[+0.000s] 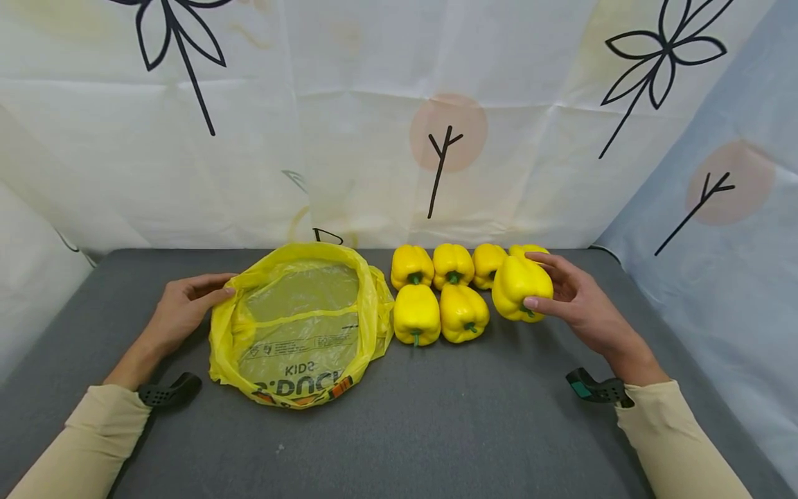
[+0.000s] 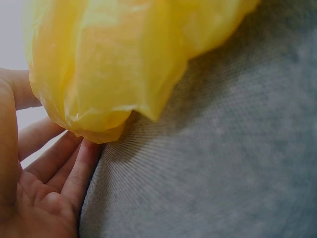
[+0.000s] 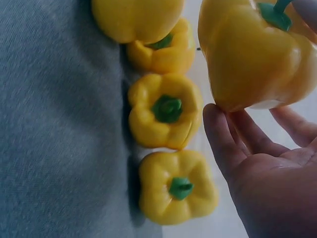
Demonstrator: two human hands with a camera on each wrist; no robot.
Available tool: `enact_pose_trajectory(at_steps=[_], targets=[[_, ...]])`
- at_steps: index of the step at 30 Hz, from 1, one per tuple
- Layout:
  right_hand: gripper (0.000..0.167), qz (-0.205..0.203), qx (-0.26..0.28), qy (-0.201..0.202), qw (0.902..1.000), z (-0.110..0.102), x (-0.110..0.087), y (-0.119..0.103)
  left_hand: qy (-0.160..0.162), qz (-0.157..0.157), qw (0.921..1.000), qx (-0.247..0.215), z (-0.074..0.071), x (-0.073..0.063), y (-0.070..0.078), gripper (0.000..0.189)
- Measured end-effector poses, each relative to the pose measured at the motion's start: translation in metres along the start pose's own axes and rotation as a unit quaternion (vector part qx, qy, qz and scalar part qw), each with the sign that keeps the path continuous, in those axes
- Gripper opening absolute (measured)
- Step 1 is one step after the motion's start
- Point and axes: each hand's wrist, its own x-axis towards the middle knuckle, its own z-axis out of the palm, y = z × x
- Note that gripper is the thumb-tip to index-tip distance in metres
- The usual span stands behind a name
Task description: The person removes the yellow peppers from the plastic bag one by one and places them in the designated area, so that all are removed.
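My left hand (image 1: 185, 308) pinches the left rim of a yellow plastic bag (image 1: 221, 350), thumb on the near side. The bag stands with its mouth wide, and printed lettering shows on the inside. In the left wrist view, crumpled yellow plastic hides the fingertips of the left hand (image 2: 49, 183). My right hand (image 1: 580, 298) grips a yellow bell pepper (image 1: 520, 285) with a green stem, between thumb and fingers, beside the other peppers. In the right wrist view the held pepper (image 3: 252, 54) sits above the fingers of the right hand (image 3: 277, 168).
Several yellow bell peppers stand in two rows right of the bag, including a front-row pepper (image 1: 416, 313) and a back-row pepper (image 1: 453, 265). They rest on a grey tabletop (image 1: 436, 423). A patterned white cloth (image 1: 361, 166) hangs behind the table and along its right side.
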Motion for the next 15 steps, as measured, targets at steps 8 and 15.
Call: enact_pose_trajectory(at_steps=[8, 15], targets=[[0.067, 0.018, 0.005, -0.023, 0.9996, -0.004, 0.000, 0.013, 0.003, 0.004, 1.0000, 0.001, 0.000, 0.000, 0.001, 0.047], [0.068, 0.028, 0.003, -0.043, 0.9987, -0.005, 0.000, 0.025, 0.004, 0.005, 1.0000, 0.001, 0.001, 0.000, 0.001, 0.049]])
